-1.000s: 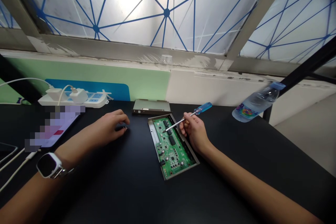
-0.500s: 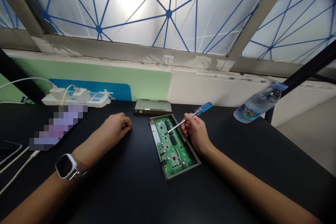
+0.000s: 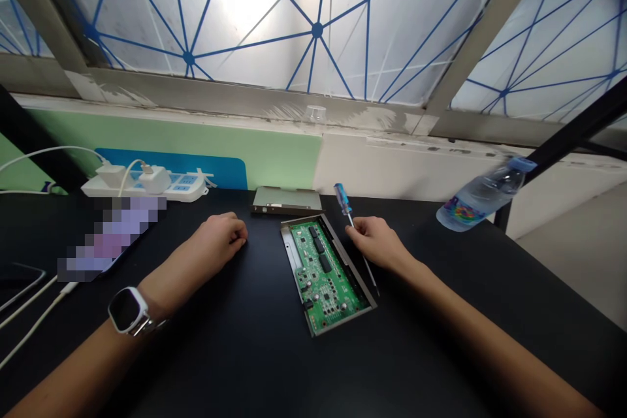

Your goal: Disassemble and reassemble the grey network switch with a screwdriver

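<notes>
Black tabletop (image 3: pixel 206 366) below blue-taped frosted window panes (image 3: pixel 235 19), white power strip (image 3: pixel 183 188) at back left, left hand (image 3: pixel 220 238) resting with fingers loosely curled and empty, green circuit board (image 3: pixel 323 274) in grey metal tray (image 3: pixel 296 261) between the hands, right hand (image 3: pixel 377 243) with fingers grasping blue-handled steel screwdriver (image 3: pixel 343 199), tilted clear plastic water bottle (image 3: pixel 482 194) far right.

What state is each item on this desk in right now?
Left hand: resting on desk, empty
Right hand: holding screwdriver
Blue-handled screwdriver: handle up, shaft slanting past hand
Circuit board: uncovered, in open metal case
Metal cover: lying apart, beyond case
Water bottle: capped, tilted
Power strip: white chargers plugged in
</notes>
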Tool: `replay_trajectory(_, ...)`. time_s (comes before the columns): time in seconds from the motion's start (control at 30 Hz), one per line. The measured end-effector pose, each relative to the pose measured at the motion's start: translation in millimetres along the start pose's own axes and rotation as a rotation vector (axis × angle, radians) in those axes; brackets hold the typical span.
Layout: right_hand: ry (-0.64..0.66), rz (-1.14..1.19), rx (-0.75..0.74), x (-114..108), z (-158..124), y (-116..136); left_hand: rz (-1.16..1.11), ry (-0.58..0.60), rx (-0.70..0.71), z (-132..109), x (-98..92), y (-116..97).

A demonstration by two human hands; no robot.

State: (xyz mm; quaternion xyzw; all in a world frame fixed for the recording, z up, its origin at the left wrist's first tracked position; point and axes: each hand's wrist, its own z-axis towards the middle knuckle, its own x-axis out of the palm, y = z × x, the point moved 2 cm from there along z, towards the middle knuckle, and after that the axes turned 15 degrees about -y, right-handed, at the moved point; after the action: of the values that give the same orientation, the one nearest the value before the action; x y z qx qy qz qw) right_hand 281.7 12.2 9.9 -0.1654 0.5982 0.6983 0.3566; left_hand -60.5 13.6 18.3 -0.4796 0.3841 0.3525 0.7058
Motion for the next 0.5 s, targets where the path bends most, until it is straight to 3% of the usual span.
replay_trajectory(0.23,0.104,-0.504,-0.292,3,-11,12,-0.025,-0.012,0.021,1,2.2,3)
replay_trajectory(0.33,0.102,-0.519,-0.299,1,-10,14,-0.039,-0.025,0.034,0,5.8,10)
replay_trajectory(0.5,-0.091,-0.394,-0.346,-3,-20,30,-0.079,-0.074,0.086,-3,11.4,13)
